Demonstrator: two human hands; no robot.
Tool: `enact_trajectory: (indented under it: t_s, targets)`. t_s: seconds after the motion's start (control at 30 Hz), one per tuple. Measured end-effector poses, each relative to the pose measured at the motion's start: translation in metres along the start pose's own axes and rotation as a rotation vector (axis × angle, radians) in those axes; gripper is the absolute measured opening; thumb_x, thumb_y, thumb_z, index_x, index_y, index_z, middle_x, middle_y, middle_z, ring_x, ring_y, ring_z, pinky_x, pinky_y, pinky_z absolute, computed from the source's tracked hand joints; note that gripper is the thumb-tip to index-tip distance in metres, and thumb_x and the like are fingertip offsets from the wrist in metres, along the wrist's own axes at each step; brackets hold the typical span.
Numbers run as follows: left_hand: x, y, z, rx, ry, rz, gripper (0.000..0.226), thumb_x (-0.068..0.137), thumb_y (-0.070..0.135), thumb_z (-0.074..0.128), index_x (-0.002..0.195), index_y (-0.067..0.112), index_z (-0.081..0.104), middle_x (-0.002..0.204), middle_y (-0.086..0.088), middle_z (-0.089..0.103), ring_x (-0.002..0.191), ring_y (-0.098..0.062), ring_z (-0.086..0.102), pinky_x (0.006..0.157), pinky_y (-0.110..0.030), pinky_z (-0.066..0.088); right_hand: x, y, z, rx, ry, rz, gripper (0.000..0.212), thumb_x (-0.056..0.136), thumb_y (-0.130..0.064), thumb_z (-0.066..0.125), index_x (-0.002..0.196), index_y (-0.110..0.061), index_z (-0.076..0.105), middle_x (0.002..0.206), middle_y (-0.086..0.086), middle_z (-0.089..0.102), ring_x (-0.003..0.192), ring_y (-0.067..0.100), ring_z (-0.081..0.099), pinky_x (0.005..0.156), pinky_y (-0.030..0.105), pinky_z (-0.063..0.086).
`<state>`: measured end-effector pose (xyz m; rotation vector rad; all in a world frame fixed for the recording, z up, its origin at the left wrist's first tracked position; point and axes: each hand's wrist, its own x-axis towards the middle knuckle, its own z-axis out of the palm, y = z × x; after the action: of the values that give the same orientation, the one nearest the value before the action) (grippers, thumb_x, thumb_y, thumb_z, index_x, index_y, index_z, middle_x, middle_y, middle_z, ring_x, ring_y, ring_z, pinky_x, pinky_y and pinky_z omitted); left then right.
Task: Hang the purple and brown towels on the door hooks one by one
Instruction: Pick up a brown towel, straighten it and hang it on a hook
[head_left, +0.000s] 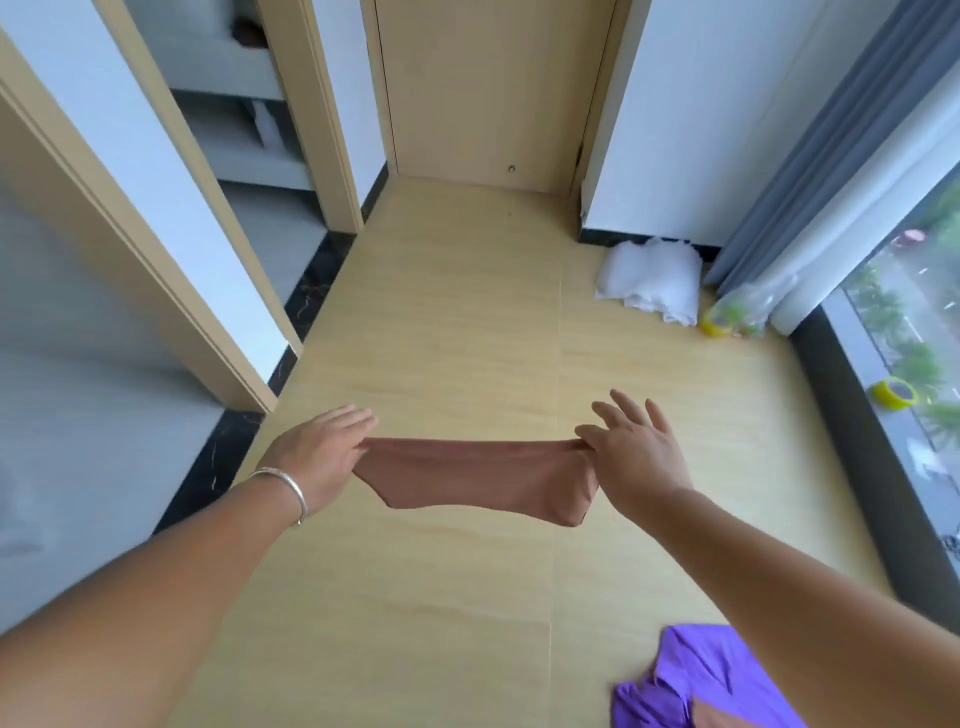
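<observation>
A plain, smooth brown towel (478, 478) is held stretched and sagging above the pale wooden floor (457, 332), its top corners pinched by the left hand (322, 452) and the right hand (631, 457), whose other fingers are spread, while the purple towel (701, 680) is seen crumpled at the lower right.

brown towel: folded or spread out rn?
Folded. The brown towel is a narrow doubled band stretched between left hand and right hand, each pinching a top corner.
</observation>
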<state>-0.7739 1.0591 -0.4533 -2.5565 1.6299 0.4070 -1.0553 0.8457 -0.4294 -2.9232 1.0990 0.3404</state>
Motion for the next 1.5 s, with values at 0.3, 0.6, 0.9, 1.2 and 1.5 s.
enact_trajectory:
  t_s: [0.3, 0.6, 0.9, 1.2, 1.5]
  targets:
    - [-0.07, 0.035, -0.295, -0.113, 0.237, -0.017, 0.034, 0.103, 0.035, 0.033, 0.128, 0.041, 0.055, 0.132, 0.029, 0.046, 0.126, -0.007, 0.047, 0.099, -0.022, 0.037, -0.052, 0.04, -0.279, 0.041, 0.297, -0.059, 0.037, 0.101, -0.041, 0.033, 0.129, -0.038, 0.058, 0.149, -0.01, 0.038, 0.147, 0.015, 0.009, 0.119, 0.037, 0.005]
    - [-0.126, 0.037, -0.51, -0.015, 0.489, -0.021, 0.035, 0.1, 0.038, 0.036, 0.094, 0.028, 0.069, 0.093, 0.007, 0.069, 0.085, -0.013, 0.062, 0.074, -0.029, 0.05, -0.114, 0.054, -0.48, -0.043, 0.601, -0.048, 0.04, 0.101, -0.047, 0.032, 0.129, -0.034, 0.059, 0.149, -0.009, 0.038, 0.146, 0.013, 0.01, 0.116, 0.033, 0.012]
    - [-0.164, 0.019, -0.566, 0.074, 0.654, -0.023, 0.038, 0.1, 0.04, 0.034, 0.082, 0.027, 0.066, 0.084, 0.006, 0.067, 0.079, -0.015, 0.062, 0.074, -0.037, 0.053, -0.132, 0.035, -0.542, -0.15, 0.7, -0.024, 0.036, 0.101, -0.044, 0.036, 0.121, -0.034, 0.064, 0.136, -0.012, 0.052, 0.143, 0.014, 0.02, 0.114, 0.035, 0.021]
    - [-0.141, -0.007, -0.56, 0.032, 0.72, 0.021, 0.041, 0.101, 0.043, 0.032, 0.083, 0.029, 0.066, 0.083, 0.009, 0.067, 0.078, -0.012, 0.061, 0.075, -0.036, 0.052, -0.098, 0.02, -0.541, -0.059, 0.806, 0.024, 0.033, 0.099, -0.045, 0.042, 0.106, -0.028, 0.07, 0.118, -0.012, 0.061, 0.131, 0.012, 0.038, 0.109, 0.034, 0.03]
    - [-0.062, -0.023, -0.57, 0.046, 0.727, -0.001, 0.042, 0.101, 0.039, 0.03, 0.079, 0.027, 0.063, 0.078, 0.008, 0.066, 0.074, -0.011, 0.061, 0.072, -0.036, 0.053, -0.009, 0.035, -0.543, -0.211, 0.808, -0.017, 0.039, 0.103, -0.042, 0.031, 0.109, -0.028, 0.067, 0.122, -0.011, 0.061, 0.136, 0.011, 0.036, 0.111, 0.034, 0.029]
